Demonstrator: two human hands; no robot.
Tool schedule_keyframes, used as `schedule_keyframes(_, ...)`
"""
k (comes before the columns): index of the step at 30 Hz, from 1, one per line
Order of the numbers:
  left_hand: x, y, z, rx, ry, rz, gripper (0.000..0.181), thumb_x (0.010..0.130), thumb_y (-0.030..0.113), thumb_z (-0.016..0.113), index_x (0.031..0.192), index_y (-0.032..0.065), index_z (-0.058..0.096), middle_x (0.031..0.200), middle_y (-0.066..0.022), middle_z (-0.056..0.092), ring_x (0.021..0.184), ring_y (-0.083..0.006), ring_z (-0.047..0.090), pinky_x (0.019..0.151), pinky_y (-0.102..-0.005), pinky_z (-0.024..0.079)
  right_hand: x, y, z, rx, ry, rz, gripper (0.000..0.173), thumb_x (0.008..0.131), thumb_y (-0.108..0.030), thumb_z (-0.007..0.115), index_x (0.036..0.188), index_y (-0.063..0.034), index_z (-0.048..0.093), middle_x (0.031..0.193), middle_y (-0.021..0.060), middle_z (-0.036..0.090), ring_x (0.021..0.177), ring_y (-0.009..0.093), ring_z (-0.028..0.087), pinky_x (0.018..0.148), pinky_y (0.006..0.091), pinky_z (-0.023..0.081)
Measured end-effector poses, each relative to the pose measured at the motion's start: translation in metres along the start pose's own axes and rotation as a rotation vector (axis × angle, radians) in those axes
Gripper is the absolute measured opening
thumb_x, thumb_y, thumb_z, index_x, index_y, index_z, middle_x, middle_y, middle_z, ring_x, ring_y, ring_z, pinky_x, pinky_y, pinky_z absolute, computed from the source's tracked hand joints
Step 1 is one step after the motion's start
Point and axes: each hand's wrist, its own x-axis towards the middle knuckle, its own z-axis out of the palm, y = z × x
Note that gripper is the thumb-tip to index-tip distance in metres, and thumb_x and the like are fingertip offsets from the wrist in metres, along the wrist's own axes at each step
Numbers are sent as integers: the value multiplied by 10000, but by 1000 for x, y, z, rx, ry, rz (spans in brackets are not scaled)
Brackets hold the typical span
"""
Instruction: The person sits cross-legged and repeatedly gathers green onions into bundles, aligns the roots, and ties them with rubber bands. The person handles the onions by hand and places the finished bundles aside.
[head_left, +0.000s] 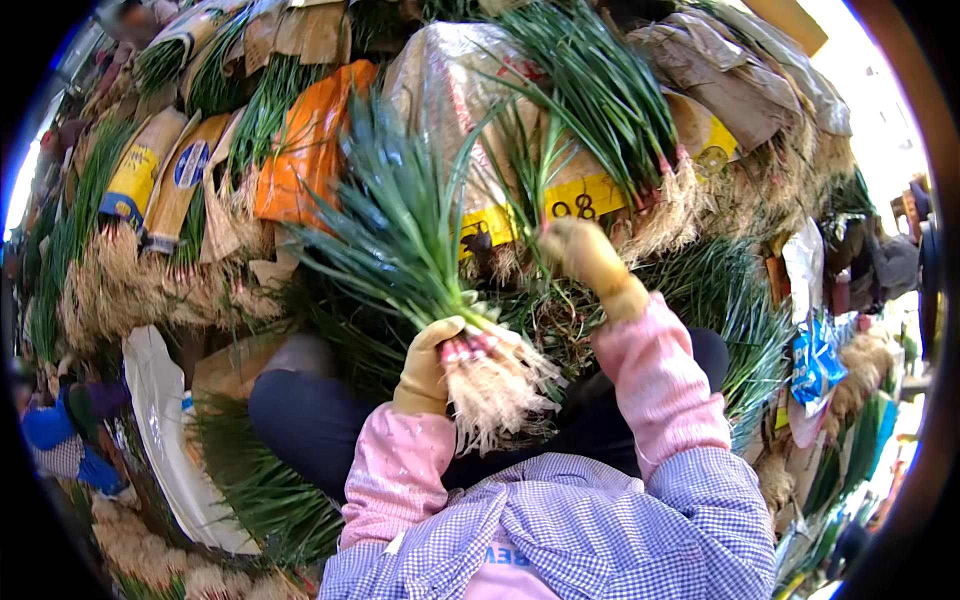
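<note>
In a pale yellow glove, my left hand (429, 367) grips a bunch of green onions (420, 240) just above the reddish stem bases. The long green leaves fan up and to the left; the pale stringy roots (495, 390) hang over my lap. My right hand (581, 251), gloved too and somewhat blurred, is up to the right, with its fingers around the base of a few thin onion stalks (536, 165). Beyond it a larger bundle of green onions (600, 105) lies on a sack, roots towards me.
Rows of onion bundles in paper and plastic sacks, one an orange sack (315, 142), curve across the far side. Loose onion leaves (727, 300) lie to the right and more leaves (255, 472) to the left, beside a white sheet (161, 427). A person in blue (67, 435) is at far left.
</note>
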Motion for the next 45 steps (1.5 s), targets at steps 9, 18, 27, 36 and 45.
schedule_keyframes(9,0,-25,15,32,68,-37,335,768,74,520,1063,-84,520,880,-221,634,702,-257,616,735,-344,511,-46,-17,32,923,-355,440,318,946,-300,437,930,-29,603,698,-3,609,500,36,479,475,147,395)
schedule_keyframes(18,-7,-33,-14,-69,-114,-21,368,754,80,553,1109,-10,517,1105,-203,577,1031,-318,552,950,-449,405,-51,37,92,-41,-177,330,198,883,-172,490,905,-21,616,773,56,640,649,143,567,564,267,452)
schedule_keyframes(27,11,-32,25,-148,-12,-85,188,846,169,564,952,18,599,843,-122,644,772,-206,628,727,-341,530,-104,-108,34,748,95,10,144,870,-100,566,973,-1,583,835,7,581,730,78,514,668,214,435)
schedule_keyframes(36,17,23,133,-204,-128,259,158,810,178,570,818,27,615,787,-104,646,704,-246,607,736,-389,504,-124,-112,-9,1508,-280,103,355,910,-264,476,1193,-53,501,1003,57,592,790,141,574,658,260,466)
schedule_keyframes(45,-96,170,62,70,-511,751,317,839,320,475,1002,64,567,938,-78,594,840,-260,567,774,-440,470,-144,-112,-44,1331,-104,-193,397,932,-106,429,1293,51,378,602,-71,362,413,5,216,385,152,195)
